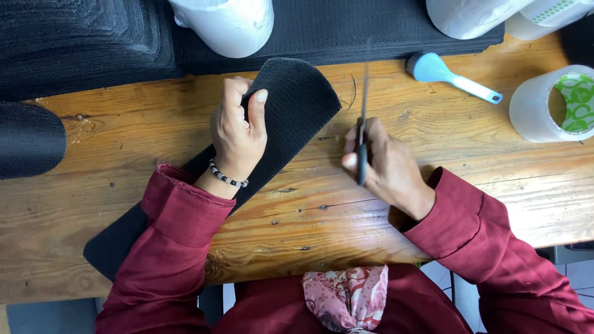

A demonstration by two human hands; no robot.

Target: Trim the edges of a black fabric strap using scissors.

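Hands work over a wooden tabletop [322, 229] in the single head view. My left hand [238, 133] is curled shut on the upper edge of a long black mesh strip [297, 105], fingers folded over it and thumb pressed on top. The strip runs slantwise from under my left sleeve up toward the middle of the tabletop, its rounded end lifted where I pinch it. My right hand [383, 167] is closed round a thin dark tool [363, 124] that stands nearly upright and is blurred, so I cannot tell what kind it is. It sits just beside the strip, not touching it. Farther right lies a blue-headed brush [445, 75], and near the edge stands a roll of clear tape [537, 111]. Stacks of black mesh [86, 43] line the far side.
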